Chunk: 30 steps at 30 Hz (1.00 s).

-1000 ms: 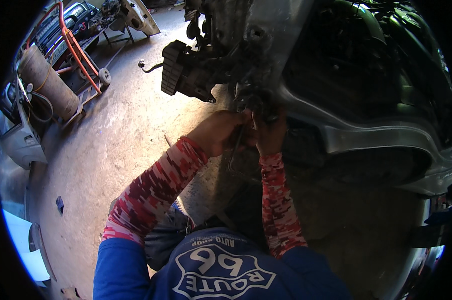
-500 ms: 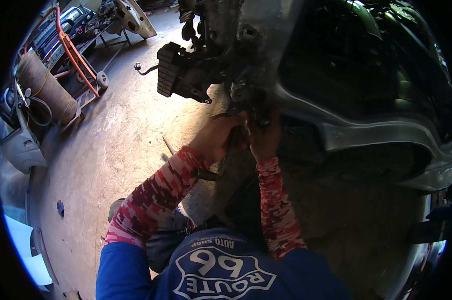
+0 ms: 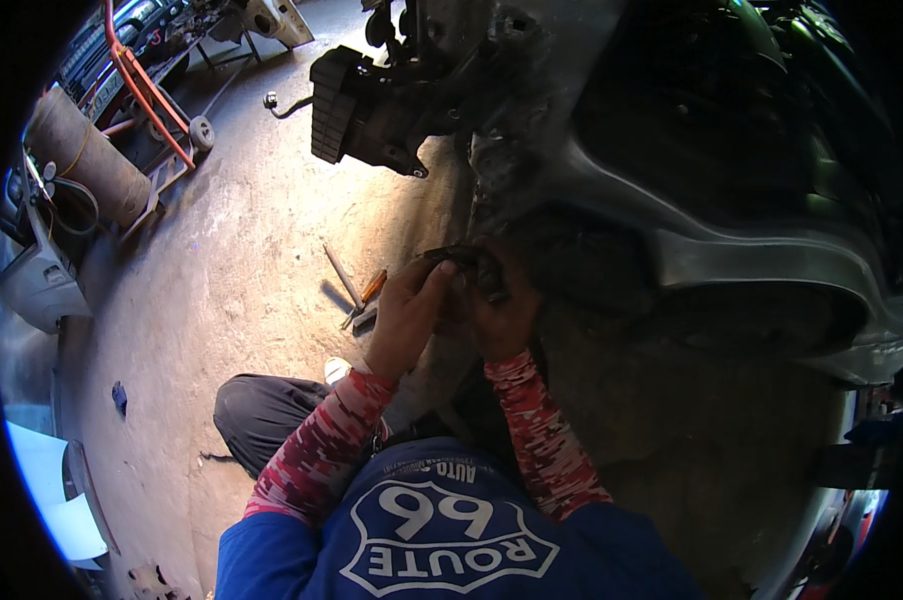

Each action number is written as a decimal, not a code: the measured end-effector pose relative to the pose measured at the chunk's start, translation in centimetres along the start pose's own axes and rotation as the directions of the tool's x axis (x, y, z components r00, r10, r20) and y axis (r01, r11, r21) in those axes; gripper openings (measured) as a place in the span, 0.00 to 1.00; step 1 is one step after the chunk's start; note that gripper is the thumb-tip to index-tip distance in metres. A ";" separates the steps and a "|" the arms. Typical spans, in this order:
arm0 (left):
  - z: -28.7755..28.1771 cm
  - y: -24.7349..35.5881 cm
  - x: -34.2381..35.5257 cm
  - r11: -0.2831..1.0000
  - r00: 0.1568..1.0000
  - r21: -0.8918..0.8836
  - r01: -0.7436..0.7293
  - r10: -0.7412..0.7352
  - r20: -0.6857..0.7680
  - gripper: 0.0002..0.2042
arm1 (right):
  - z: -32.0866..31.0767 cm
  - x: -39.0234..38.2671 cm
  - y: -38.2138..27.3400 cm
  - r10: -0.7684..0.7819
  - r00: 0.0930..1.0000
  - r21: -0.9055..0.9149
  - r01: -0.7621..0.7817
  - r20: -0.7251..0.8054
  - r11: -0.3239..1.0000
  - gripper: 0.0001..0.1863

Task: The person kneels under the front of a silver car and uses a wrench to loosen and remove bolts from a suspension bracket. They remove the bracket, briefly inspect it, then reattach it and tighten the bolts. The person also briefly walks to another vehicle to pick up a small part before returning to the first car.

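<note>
In front of my chest, away from the car body, my left hand (image 3: 412,308) and my right hand (image 3: 505,312) are closed on a small dark curved part (image 3: 490,278). Dim light hides its exact kind; it looks like a black fitting or bracket. My left thumb and fingers pinch its left end, while the right hand wraps around the other end. Just beyond my hands stands the stripped front of a grey car (image 3: 632,215), with a black ribbed box (image 3: 344,105) hanging at its left side.
On the floor left of my hands lie an orange-handled screwdriver (image 3: 375,287) and a long-handled tool (image 3: 343,275) like a hammer. Farther left are a rusty gas cylinder (image 3: 90,155), a red hand truck (image 3: 142,90) and a loose car panel (image 3: 44,285). My bent knee (image 3: 257,410) is at lower left.
Both hands have come down and back from the car's underside toward me, with the dark part now between them. My view has shifted slightly, and the floor tools now show.
</note>
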<state>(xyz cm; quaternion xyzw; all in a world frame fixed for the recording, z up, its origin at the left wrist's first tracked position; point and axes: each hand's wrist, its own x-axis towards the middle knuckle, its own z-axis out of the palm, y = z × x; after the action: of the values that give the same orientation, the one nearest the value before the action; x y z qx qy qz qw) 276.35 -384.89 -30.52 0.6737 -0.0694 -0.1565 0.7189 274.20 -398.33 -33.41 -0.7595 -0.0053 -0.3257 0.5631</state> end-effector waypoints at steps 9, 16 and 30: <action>-1.6 -2.1 -2.0 0.998 0.998 -0.038 0.045 -0.047 -0.030 0.13 | 1.2 -0.7 0.5 -0.089 0.996 -0.016 0.088 -0.013 0.996 0.20; -3.1 -2.3 -4.6 0.969 0.996 -0.236 0.071 -0.082 -0.036 0.12 | -0.1 -0.8 2.1 0.370 0.904 0.574 -0.424 0.216 0.700 0.21; -7.9 -1.2 -13.0 0.970 0.844 -0.181 -0.162 0.041 -0.534 0.11 | 7.6 -5.1 2.7 -0.445 0.509 0.130 -0.752 0.737 -0.646 0.13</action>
<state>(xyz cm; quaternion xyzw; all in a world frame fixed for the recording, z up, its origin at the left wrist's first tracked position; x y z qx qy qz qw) 266.38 -373.36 -30.88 0.6027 0.1122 0.0658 0.7873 274.94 -390.95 -39.48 0.1853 -0.2140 0.3961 0.8735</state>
